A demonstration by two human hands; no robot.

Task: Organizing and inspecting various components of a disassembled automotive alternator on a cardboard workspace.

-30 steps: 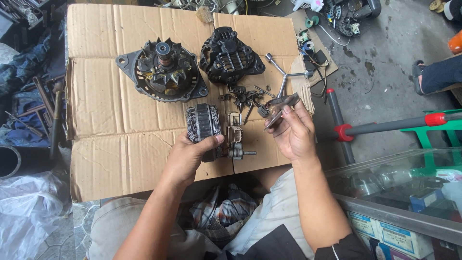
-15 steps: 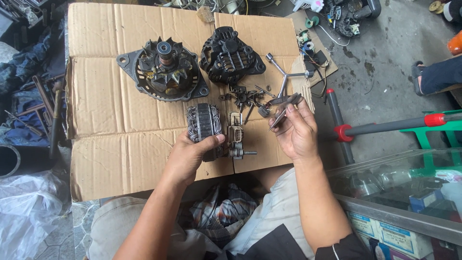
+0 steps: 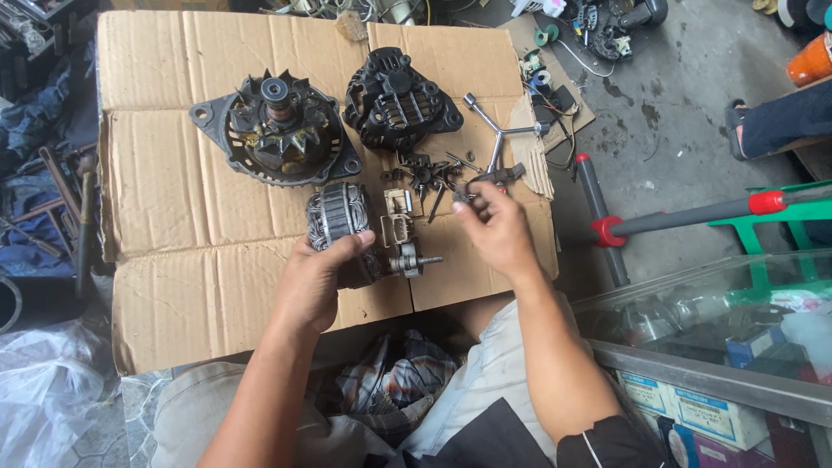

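My left hand (image 3: 316, 282) grips a ribbed metal rotor (image 3: 340, 227) whose shaft points right, resting on flattened cardboard (image 3: 173, 199). My right hand (image 3: 498, 230) pinches a small dark metal part (image 3: 485, 180) at its fingertips, just right of a pile of several bolts and small parts (image 3: 429, 173). A small rectangular bracket (image 3: 397, 218) lies between the hands. Behind the rotor sit a round black housing half with a central shaft (image 3: 277, 130) and a second black housing cover (image 3: 397, 100).
A three-way socket wrench (image 3: 498, 130) lies at the cardboard's right edge. A red-and-grey jack handle (image 3: 685, 217) crosses the oily concrete floor on the right. Tools lie at left (image 3: 69, 199), a glass cabinet (image 3: 728, 321) stands at lower right, and another person's leg (image 3: 780, 117) shows at far right.
My right hand moved left and down toward the pile of bolts, still pinching the small part. The left hand stayed on the rotor.
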